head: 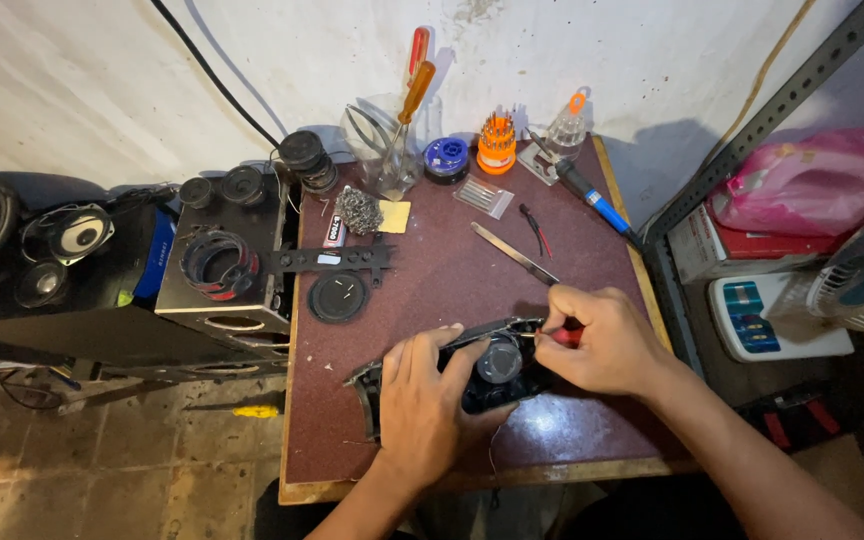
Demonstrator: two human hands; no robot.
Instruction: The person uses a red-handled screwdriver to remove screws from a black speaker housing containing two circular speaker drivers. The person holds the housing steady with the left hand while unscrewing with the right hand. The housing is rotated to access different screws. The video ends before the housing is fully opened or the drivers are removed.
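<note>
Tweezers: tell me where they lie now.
Head view: the tweezers lie on the table right of centre, just beyond the right hand, near the blue soldering iron.

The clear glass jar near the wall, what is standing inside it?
The glass jar holds an orange-handled screwdriver and metal tweezers. Their tips at the bottom are blurred.

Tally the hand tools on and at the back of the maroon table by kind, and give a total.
Screwdrivers: 3 (two orange-handled, one red-handled in the right hand)
Soldering iron: 1
Metal tweezers: 1
Total: 5
</note>
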